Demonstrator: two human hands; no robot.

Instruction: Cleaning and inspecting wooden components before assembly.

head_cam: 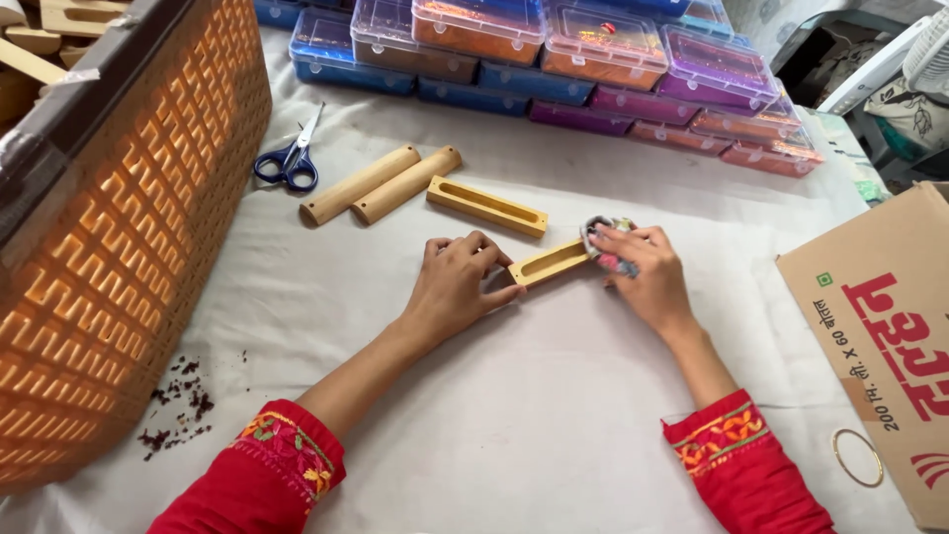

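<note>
My left hand (457, 284) grips the near end of a slotted wooden piece (550, 263) lying on the white cloth. My right hand (641, 275) presses a small patterned rag (605, 242) against the far end of that same piece. A second slotted wooden piece (486, 206) lies just beyond, apart from both hands. Two rounded wooden bars (381, 184) lie side by side further left. Both sleeves are red with embroidered cuffs.
A large orange woven basket (129, 218) holding wooden parts fills the left side. Blue-handled scissors (290, 158) lie beside it. Stacked clear-lidded coloured boxes (554, 59) line the back. A cardboard box (880, 336) sits at right, a thin ring (856, 458) beside it. Dark crumbs (178, 405) lie near the basket.
</note>
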